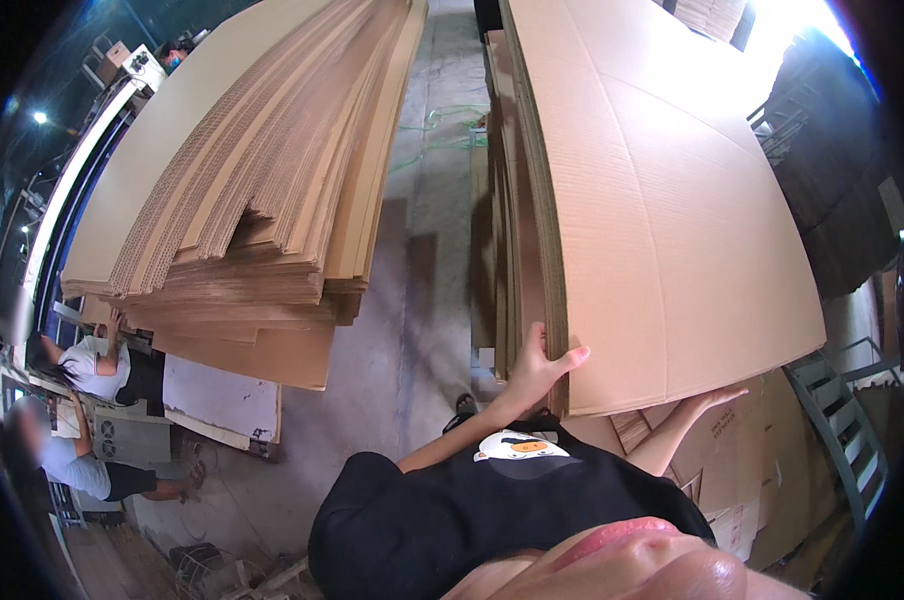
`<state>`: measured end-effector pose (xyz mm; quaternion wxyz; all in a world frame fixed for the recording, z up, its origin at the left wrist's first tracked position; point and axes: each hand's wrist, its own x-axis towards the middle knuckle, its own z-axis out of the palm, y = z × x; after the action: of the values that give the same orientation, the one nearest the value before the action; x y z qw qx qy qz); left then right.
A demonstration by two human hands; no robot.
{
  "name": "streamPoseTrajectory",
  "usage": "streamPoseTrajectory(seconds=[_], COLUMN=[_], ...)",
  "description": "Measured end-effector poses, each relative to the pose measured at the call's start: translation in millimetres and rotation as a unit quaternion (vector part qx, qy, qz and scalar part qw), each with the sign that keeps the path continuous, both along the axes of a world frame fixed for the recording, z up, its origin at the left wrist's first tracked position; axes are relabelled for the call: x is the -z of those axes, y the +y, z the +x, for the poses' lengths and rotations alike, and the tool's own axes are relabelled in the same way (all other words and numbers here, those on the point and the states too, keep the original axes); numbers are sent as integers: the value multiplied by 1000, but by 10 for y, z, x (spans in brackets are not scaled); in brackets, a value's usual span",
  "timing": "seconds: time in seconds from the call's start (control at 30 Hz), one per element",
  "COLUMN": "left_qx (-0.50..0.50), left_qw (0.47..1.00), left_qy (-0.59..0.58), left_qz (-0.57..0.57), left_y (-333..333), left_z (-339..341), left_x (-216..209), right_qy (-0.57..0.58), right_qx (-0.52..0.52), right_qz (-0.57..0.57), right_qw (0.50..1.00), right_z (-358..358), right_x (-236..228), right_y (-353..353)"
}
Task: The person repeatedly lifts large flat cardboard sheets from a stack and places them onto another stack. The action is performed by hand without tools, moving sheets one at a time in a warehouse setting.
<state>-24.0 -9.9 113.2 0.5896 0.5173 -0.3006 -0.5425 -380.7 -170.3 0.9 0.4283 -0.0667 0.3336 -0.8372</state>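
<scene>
A pile of large brown cardboard sheets (692,210) lies in front of me on the right, a crease running down its top sheet. At the pile's near left corner, my left hand (548,368) grips the sheets, with the thumb over the top face and the other fingers along the side. Below the near edge is my right hand (710,400), its fingers stretched out and partly under the cardboard. Whether its palm bears weight is hard to tell.
Another tall, uneven stack of cardboard (272,200) stands to the left, across a concrete aisle (422,260). Two people (92,370) are beside machinery at far left. Metal steps (840,410) stand at right, near printed cardboard (722,440). A green cord (437,120) lies on the floor ahead.
</scene>
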Motion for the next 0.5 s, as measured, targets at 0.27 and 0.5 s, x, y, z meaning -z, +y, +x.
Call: streamPoseTrajectory(seconds=[0.27, 0.5], left_qx=[-59, -95], left_qw=[998, 993], left_qy=[21, 17], left_qz=[3, 68], left_y=[-20, 4], left_z=[139, 1125], left_x=[246, 452], right_qy=[-29, -119], right_qx=[-38, -108], right_qz=[-87, -83], right_qw=[995, 983], right_z=[18, 244], right_x=[160, 163], right_y=[-142, 341])
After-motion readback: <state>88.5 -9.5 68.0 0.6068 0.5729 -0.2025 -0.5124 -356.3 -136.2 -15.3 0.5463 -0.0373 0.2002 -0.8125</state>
